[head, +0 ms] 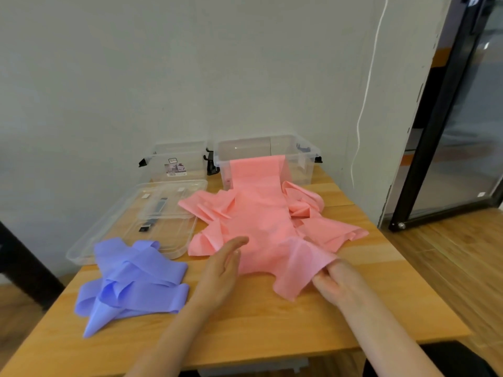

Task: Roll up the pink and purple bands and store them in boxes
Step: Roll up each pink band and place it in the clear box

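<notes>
While the left hand [221, 270] lies flat, fingers straight, the right hand [336, 281] pinches the thin, crumpled pink band [258, 221]; the box [178, 161] label is unreadable.

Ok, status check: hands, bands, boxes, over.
Left hand open beside pink band; right hand pinching its near end. Pink band unrolled, far end draped into right box. Purple band untouched.
</notes>
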A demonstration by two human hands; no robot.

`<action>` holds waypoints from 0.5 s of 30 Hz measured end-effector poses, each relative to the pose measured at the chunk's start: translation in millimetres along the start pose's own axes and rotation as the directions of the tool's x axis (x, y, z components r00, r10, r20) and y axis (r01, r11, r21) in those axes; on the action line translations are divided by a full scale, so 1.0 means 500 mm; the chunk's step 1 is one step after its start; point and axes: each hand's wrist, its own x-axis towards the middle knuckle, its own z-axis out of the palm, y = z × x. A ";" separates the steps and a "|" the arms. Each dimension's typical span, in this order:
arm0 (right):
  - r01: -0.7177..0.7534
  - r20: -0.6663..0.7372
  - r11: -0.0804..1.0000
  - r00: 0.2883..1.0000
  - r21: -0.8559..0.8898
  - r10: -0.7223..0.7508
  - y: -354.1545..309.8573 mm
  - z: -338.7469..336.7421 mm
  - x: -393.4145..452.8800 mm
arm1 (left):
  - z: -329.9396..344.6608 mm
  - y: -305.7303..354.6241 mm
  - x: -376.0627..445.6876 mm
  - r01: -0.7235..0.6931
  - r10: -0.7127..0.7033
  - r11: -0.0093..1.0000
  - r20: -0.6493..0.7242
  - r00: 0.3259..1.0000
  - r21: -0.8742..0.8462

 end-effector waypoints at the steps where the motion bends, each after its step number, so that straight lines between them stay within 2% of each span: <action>1: -0.006 -0.037 0.996 0.999 -0.089 0.003 0.000 -0.013 -0.007 | -0.002 -0.006 0.007 0.002 -0.002 1.000 0.016 1.000 0.018; 3: 0.019 -0.090 0.944 0.995 -0.330 -0.051 -0.012 -0.027 -0.034 | 0.009 -0.014 0.017 -0.024 -0.001 0.984 0.139 0.990 0.178; 5: 0.050 -0.079 0.796 0.989 -0.603 -0.122 -0.023 -0.043 -0.056 | 0.020 -0.023 0.040 -0.094 0.018 0.935 0.222 0.975 0.341; 6: 0.083 -0.045 0.668 0.984 -0.739 -0.171 -0.029 -0.046 -0.067 | 0.025 -0.025 0.056 -0.110 0.001 0.910 0.261 0.965 0.400; 7: 0.135 0.008 0.486 0.967 -0.863 -0.254 -0.035 -0.053 -0.070 | 0.029 -0.027 0.072 -0.113 -0.038 0.879 0.305 0.952 0.464; 8: 0.195 0.096 0.256 0.930 -0.947 -0.354 -0.042 -0.055 -0.075 | 0.034 -0.032 0.089 -0.113 -0.092 0.833 0.337 0.937 0.541; 9: 0.258 0.216 0.047 0.884 -0.965 -0.415 -0.046 -0.057 -0.077 | 0.039 -0.036 0.104 -0.120 -0.144 0.774 0.357 0.923 0.622; 10: 0.333 0.338 -0.091 0.835 -0.939 -0.434 -0.047 -0.056 -0.077 | 0.044 -0.040 0.116 -0.129 -0.183 0.724 0.370 0.911 0.677; 13: 0.546 0.603 -0.257 0.739 -0.797 -0.300 -0.041 -0.034 -0.062 | 0.051 -0.055 0.146 -0.141 -0.209 0.697 0.386 0.898 0.703; 15: 0.588 0.662 -0.335 0.730 -0.736 -0.172 -0.038 -0.014 -0.034 | 0.050 -0.070 0.162 -0.144 -0.223 0.697 0.404 0.887 0.702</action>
